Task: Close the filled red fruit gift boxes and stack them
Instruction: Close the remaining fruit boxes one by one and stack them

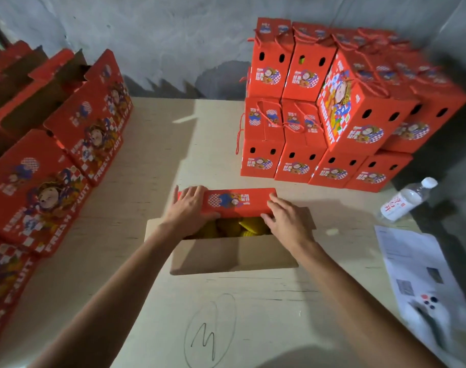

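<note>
Item: open gift box (234,251), centre of the frame, on a pale table (157,144). Its far red flap (235,201) is folded partway over the opening; the near flap lies flat towards the viewer, brown inside showing. Yellow fruit (242,227) is visible in the gap between them.

Left hand (190,205): laid over the left end of the red flap, fingers spread across its top, thumb curled under its near edge, so it holds the flap.

Right hand (285,216): on the flap's right end, fingers curled over the near edge, gripping it.

Stock, closed: stack of closed boxes (330,115), upper right, with rope handles. One box on top sits tilted.

Stock, unclosed: rows of open boxes (61,134), left side.

Sundries: water bottle (407,199) and printed sheet (417,264), right edge.

Risks, as judged: fruit standing proud of the rim may keep the flap from seating, and forcing it could bruise the fruit or crease the card. Uneven pressure from the two hands may skew the fold. The tilted box suggests an uneven stack; adding weight there could topple it.
</note>
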`<act>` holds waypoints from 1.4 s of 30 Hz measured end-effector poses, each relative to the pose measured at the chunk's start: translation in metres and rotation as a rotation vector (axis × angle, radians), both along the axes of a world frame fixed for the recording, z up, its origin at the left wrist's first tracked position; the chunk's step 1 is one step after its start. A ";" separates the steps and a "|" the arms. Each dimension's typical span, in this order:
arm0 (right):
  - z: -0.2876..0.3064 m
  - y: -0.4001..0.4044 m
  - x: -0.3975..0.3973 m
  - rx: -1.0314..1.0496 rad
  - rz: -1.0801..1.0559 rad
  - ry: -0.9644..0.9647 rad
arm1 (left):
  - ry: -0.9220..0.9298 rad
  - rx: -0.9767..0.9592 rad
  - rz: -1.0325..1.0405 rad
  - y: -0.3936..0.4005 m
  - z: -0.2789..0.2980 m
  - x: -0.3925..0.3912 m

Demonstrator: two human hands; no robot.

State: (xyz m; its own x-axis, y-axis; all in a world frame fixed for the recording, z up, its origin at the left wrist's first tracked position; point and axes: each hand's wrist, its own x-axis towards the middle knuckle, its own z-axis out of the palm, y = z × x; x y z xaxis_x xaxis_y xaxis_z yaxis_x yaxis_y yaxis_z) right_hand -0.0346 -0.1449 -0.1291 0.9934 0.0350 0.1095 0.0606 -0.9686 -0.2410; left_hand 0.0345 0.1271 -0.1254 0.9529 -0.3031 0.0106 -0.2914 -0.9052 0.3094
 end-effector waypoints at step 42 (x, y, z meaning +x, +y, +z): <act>0.008 0.113 -0.013 -0.060 0.246 0.150 | -0.085 -0.520 0.172 -0.020 -0.004 -0.042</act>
